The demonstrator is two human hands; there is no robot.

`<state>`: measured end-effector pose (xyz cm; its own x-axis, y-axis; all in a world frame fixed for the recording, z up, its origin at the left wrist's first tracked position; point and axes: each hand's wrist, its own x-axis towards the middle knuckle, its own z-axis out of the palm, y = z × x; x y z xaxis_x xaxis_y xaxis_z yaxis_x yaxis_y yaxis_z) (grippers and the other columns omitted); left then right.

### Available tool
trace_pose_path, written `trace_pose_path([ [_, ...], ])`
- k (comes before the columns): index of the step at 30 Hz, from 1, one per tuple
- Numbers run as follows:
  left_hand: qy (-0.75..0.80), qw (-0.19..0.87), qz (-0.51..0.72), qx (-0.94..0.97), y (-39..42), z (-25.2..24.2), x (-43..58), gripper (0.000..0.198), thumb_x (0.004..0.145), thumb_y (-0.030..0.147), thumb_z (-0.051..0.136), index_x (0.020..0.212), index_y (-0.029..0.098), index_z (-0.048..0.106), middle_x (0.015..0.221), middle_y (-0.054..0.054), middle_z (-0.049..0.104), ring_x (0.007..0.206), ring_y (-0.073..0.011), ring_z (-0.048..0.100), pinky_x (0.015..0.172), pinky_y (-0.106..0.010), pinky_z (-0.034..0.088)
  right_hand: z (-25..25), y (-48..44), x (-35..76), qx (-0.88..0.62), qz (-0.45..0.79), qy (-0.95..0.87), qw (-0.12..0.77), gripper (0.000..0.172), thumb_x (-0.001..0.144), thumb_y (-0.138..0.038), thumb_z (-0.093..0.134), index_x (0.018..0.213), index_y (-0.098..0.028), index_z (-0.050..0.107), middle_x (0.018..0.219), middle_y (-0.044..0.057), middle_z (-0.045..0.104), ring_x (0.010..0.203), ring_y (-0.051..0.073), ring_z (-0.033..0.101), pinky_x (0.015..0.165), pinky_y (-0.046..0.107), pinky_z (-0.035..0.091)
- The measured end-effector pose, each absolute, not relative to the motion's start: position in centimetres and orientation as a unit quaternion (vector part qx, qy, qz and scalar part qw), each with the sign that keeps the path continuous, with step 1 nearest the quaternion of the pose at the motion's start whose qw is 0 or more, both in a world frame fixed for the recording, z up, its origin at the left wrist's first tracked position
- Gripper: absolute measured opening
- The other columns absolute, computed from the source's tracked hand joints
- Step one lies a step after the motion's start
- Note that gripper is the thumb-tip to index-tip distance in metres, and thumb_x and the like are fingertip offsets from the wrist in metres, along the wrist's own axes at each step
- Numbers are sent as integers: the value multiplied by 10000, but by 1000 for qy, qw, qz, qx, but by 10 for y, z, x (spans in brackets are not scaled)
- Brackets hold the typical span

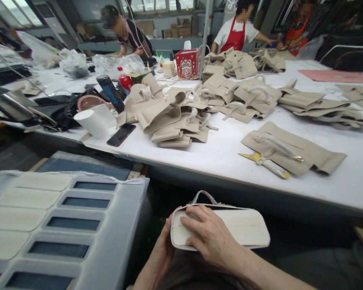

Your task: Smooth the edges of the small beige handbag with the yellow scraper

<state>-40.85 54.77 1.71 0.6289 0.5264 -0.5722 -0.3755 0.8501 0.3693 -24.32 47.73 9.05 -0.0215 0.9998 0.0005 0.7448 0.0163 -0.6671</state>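
Note:
An unfinished handbag (248,231) is held over my lap, with a long pale panel facing up and a plastic-wrapped handle (203,195) on its far side. My left hand (166,237) is wrapped round the bag's left end; part of its fingers is hidden behind the edge. Across the left half of the panel lies my right hand (210,229), its fingers spread and pressing on the surface. Beyond the bag, on the table, a flat beige bag piece (290,147) with a handle lies by a yellow-tipped tool (270,166).
Beige bag pieces (169,117) are piled along the white table (218,161), near a phone (121,134) and a white roll (89,123). At left stands a translucent slotted tray (121,225) with pale panels (15,217). Several people work at the back.

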Motion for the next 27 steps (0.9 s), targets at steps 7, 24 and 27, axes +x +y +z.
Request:
trace_pose_path([
  [7, 345, 899, 238, 125, 551, 16, -412, 685, 799, 454, 786, 1374, 178, 535, 1390, -123, 555, 1336, -329, 452, 1121, -416, 409, 92, 476, -241, -648, 249, -677, 242, 378, 867, -222, 650, 1234, -260, 565, 1326, 39, 517, 1158, 249, 460, 1033, 437, 398],
  [24, 358, 893, 187, 198, 557, 24, -411, 620, 794, 496, 772, 1297, 172, 606, 1337, -100, 596, 1303, -335, 470, 1111, -406, 375, 90, 474, -239, -651, 226, -689, 227, 400, 897, -297, 627, 1284, -238, 546, 1380, 99, 487, 1205, 304, 449, 1034, 485, 416],
  [27, 358, 885, 203, 217, 558, 31, -411, 468, 797, 454, 772, 1152, 159, 690, 1317, -94, 613, 1309, -339, 465, 1125, -416, 361, 90, 475, -239, -646, 236, -690, 226, 389, 896, -294, 626, 1272, -235, 547, 1367, 93, 497, 1205, 298, 448, 1043, 483, 413],
])
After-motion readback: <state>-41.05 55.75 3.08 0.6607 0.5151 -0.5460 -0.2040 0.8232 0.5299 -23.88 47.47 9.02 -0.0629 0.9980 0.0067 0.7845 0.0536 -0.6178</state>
